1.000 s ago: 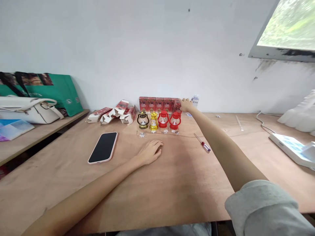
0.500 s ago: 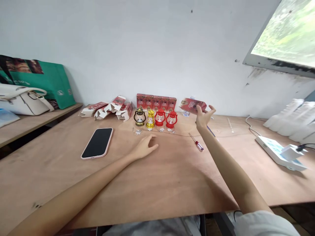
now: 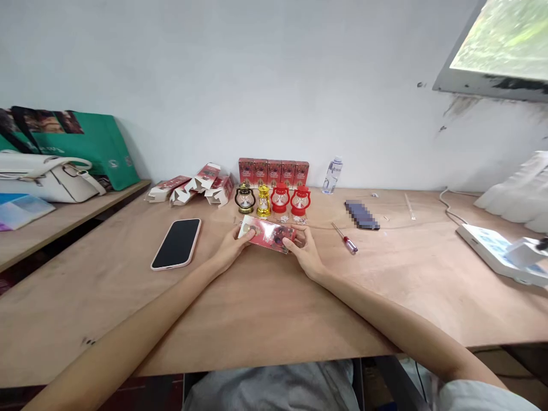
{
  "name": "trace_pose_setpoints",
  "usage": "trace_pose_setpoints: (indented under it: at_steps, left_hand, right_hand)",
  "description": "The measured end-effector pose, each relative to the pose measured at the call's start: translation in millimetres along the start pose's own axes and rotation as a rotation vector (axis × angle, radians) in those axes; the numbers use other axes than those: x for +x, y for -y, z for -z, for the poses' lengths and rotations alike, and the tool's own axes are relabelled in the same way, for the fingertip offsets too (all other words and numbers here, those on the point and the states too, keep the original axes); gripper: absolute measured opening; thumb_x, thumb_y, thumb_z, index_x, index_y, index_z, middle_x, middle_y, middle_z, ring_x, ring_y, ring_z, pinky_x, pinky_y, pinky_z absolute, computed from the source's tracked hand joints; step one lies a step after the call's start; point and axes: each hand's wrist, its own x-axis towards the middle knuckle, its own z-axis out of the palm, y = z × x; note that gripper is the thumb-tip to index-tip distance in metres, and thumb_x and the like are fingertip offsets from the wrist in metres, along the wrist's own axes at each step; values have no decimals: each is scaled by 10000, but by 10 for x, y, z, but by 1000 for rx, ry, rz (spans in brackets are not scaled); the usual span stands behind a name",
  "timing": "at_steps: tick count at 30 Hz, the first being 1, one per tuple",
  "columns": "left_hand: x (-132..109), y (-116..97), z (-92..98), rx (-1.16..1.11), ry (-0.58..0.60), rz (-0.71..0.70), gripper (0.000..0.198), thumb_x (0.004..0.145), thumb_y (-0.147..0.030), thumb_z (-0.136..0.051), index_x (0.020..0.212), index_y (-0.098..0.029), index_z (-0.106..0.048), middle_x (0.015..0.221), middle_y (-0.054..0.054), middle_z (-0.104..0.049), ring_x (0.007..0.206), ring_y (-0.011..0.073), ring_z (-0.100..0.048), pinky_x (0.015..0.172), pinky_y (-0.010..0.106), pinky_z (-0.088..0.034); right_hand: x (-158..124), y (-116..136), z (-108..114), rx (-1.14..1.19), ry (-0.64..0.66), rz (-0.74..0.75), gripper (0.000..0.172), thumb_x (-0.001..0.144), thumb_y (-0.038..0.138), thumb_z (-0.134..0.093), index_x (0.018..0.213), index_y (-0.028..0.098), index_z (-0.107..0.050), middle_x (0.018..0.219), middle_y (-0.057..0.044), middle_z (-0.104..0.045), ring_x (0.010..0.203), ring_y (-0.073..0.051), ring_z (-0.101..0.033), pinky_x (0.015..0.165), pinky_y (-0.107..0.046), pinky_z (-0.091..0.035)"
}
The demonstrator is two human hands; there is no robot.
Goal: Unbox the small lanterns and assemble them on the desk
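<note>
A red printed box (image 3: 269, 234) is held flat above the wooden table between both hands. My left hand (image 3: 234, 245) grips its left end, and my right hand (image 3: 306, 251) its right end, thumbs on top. Just behind it stand a black-and-bronze lantern (image 3: 245, 200), a gold lantern (image 3: 264, 202) and two red lanterns (image 3: 280, 198), (image 3: 300, 201) in a row. Small white and metal bits lie at their bases, partly hidden by the box. Several upright red boxes (image 3: 274, 172) line the wall behind the lanterns.
Opened red-and-white boxes (image 3: 208, 181) lie at the back left, a phone (image 3: 176, 244) in front of them. To the right are a screwdriver (image 3: 345, 238), a pixelated dark object (image 3: 362, 215), a clear bottle (image 3: 333, 175) and a power strip (image 3: 500, 254). A white handbag (image 3: 64, 178) rests far left.
My right hand has brought the red box from the back right to the middle, in front of the lanterns. My left hand has closed on its left end. The bottle is now fully visible.
</note>
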Motion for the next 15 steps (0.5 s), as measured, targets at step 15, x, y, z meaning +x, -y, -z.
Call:
trace_pose_setpoints:
  at_steps: [15]
  left_hand:
    - [-14, -62, -20, -11, -122, 21, 473, 605, -308, -803, 975, -157, -550, 992, 47, -652, 885, 168, -643, 785, 313, -559]
  right_hand:
    - [-58, 58, 130, -176, 93, -2, 406, 713, 273, -649, 1080, 242, -477, 1165, -54, -626, 1001, -182, -627, 854, -341, -498]
